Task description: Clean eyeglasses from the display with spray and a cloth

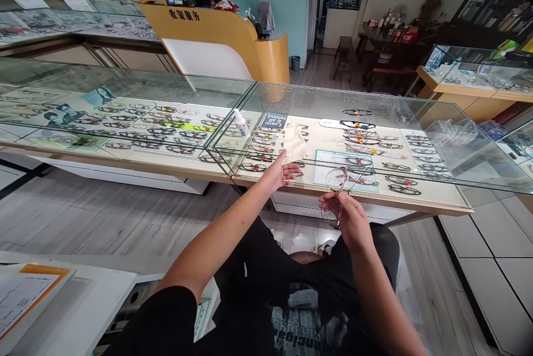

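Note:
My right hand (353,218) pinches a pair of eyeglasses (332,216) with a thin frame, held upright on its side in front of the counter edge. The clear lenses stand one above the other. My left hand (283,171) is held out at the front edge of the glass counter, fingers stretched and thumb raised, with nothing seen in it. Just beyond its fingertips lies a cream cloth (295,142) on the glass top; whether the thumb touches it I cannot tell. To the left of the cloth stands a small white spray bottle (241,124).
Glass display cases (420,178) holding rows of eyeglasses run across in front of me. A yellow reception desk (272,59) stands behind them. At lower left is a white surface (104,300) with a paper folder (29,300). Another glass case (478,75) is at right.

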Tool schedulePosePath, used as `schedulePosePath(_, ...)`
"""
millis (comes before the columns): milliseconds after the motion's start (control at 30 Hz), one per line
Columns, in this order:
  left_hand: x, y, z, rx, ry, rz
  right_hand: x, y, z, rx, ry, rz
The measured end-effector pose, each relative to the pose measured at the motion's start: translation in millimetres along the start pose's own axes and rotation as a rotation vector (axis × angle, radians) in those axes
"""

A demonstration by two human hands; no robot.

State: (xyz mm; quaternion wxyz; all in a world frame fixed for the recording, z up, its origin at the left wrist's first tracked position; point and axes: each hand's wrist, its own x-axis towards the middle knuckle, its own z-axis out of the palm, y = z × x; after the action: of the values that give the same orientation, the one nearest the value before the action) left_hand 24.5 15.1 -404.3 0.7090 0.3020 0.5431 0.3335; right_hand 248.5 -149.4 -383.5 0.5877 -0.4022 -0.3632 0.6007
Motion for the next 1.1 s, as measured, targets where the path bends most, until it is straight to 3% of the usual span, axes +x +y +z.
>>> schedulePosePath(100, 6.4, 4.5, 2.2, 0.019, 0.031, 0.011, -1.4, 1.1, -1.0, 0.01, -0.002, 0.002)
schedulePosePath(300, 3.6, -7.0, 0.3, 0.063, 0.118, 0.149, -2.4, 3.2, -2.8, 0.004, -0.003, 0.001)
schedulePosePath(633, -17.5, -27.3, -25.5, 0.037, 0.269, 0.321, 0.2, 5.9, -2.9, -0.007, -0.004, 0.013)
schedulePosePath(800, -24.3, -25.2, -37.5, 0.0, 0.199, 0.364, 2.0, 8.4, -0.4, -0.009, -0.018, 0.026)
schedulePosePath(1000, -14.1, -5.3, -48.5, 0.034, -0.006, 0.224, 1.5, 10.1, 1.6, -0.023, -0.025, 0.032)
schedulePosePath(1100, -9.4, -3.5, -50.5, 0.106, -0.002, 0.247, 0.8, 11.1, 0.3, -0.021, -0.026, 0.03)
